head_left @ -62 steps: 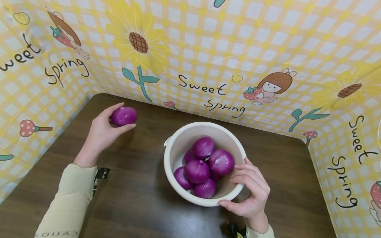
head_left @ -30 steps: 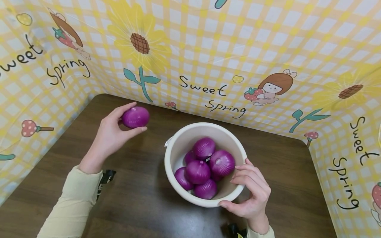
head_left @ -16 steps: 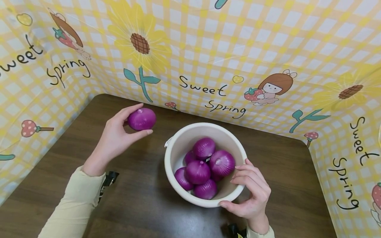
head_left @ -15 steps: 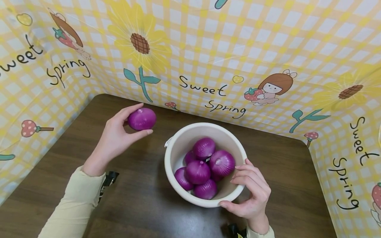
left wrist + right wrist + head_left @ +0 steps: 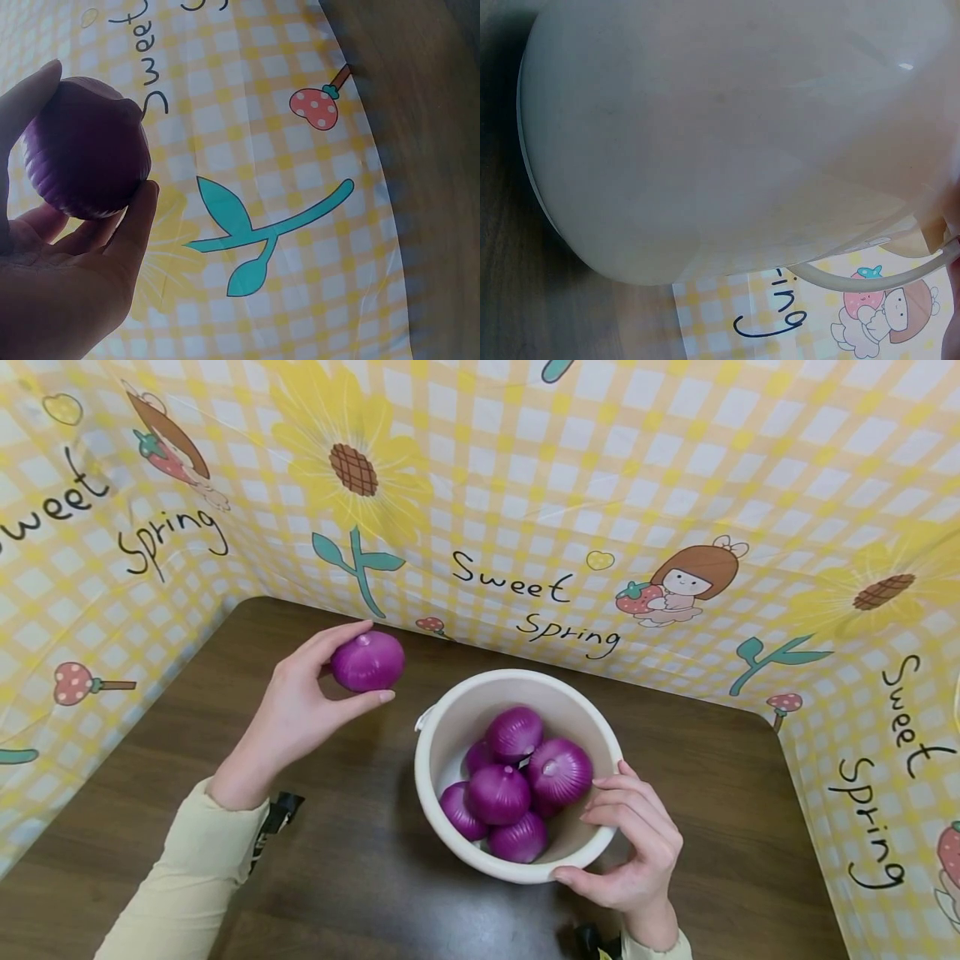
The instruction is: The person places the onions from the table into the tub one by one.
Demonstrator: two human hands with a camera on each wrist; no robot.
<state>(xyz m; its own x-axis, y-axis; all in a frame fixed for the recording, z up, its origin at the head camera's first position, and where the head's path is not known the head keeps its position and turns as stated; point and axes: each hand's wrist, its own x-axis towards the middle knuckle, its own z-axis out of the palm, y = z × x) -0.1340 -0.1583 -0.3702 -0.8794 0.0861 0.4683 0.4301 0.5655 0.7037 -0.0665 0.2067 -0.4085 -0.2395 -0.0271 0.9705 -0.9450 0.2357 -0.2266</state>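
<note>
A purple onion [image 5: 369, 662] is held between the thumb and fingers of my left hand [image 5: 303, 697], raised to the left of the bucket. In the left wrist view the same onion [image 5: 88, 150] shows dark, with fingertips touching its sides. A cream bucket [image 5: 442, 710] stands on the table, with several purple onions [image 5: 498, 794] piled inside. My right hand [image 5: 637, 835] grips the bucket's right rim, fingers over the inside and thumb along the front edge. The bucket's outer wall [image 5: 705, 135] fills most of the right wrist view.
The dark wooden table [image 5: 352, 877] has rounded far corners. A yellow checked cloth [image 5: 480, 485] with flowers and lettering rises behind it and on both sides. A pale handle [image 5: 877, 281] hangs along the bucket in the right wrist view.
My left hand has carried the onion to the right, closer to the bucket. My right hand, the bucket and the onions in it have stayed in place.
</note>
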